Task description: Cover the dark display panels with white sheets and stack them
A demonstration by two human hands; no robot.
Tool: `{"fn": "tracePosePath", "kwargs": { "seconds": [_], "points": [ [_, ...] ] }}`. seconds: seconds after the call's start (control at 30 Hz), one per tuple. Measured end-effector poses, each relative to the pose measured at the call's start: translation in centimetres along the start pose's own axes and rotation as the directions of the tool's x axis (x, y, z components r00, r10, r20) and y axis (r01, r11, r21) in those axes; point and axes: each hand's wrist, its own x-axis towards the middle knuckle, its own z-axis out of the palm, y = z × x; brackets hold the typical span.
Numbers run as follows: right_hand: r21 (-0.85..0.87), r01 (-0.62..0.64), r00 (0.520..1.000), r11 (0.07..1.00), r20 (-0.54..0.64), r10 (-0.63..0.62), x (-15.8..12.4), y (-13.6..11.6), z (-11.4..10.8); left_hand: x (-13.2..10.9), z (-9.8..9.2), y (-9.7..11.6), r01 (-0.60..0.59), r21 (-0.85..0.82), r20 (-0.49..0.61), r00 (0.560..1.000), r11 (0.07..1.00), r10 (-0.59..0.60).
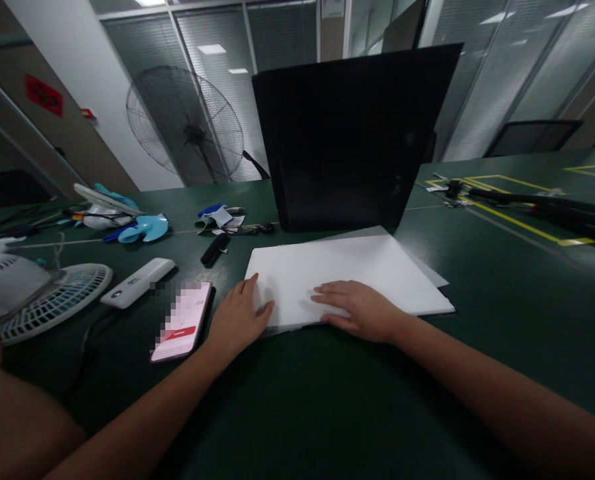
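Note:
White sheets of paper lie on the dark green table in front of me, with another sheet sticking out askew at the right. A thin dark edge shows beneath the stack. My left hand rests at the left edge of the paper, thumb and fingers apart. Lying flat near the middle of the near edge is my right hand, its fingers stretched out to the left on the top sheet. Neither hand grips anything. Behind the paper a large black panel stands upright, leaning slightly back.
Left of my left hand lies a lit phone, then a white power bank with a cable. Fan parts, a white grille and blue blades, sit farther left. A small black object lies nearby. Another person's arm shows at lower left.

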Motion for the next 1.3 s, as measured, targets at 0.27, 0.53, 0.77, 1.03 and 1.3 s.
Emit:
{"fn": "tracePosePath", "kwargs": {
  "seconds": [0.27,0.53,0.77,1.03,1.3],
  "points": [
    [-0.313,-0.832,0.541,0.457,-0.283,0.792,-4.4,8.4,-3.7,0.3,0.0,-0.3,-0.076,-0.019,-0.020,0.997,0.997,0.076],
    [-0.348,-0.889,0.374,0.296,-0.181,0.910,-5.0,7.9,-5.8,0.4,0.0,-0.4,-0.055,-0.049,-0.032,0.998,0.997,0.054],
    [-0.361,-0.881,0.382,0.307,-0.159,0.910,-5.0,7.4,-5.6,0.4,0.2,-0.5,-0.056,-0.039,-0.027,0.998,0.998,0.055],
    [-0.395,-0.851,0.430,0.346,-0.147,0.891,-4.7,6.7,-5.2,0.3,0.5,-0.6,-0.068,-0.031,-0.033,0.997,0.997,0.067],
    [-0.371,-0.406,0.914,0.835,-0.179,0.364,-2.7,4.5,-4.0,0.3,0.2,-0.4,-0.074,0.002,0.002,0.997,0.997,0.074]
  ]
}}
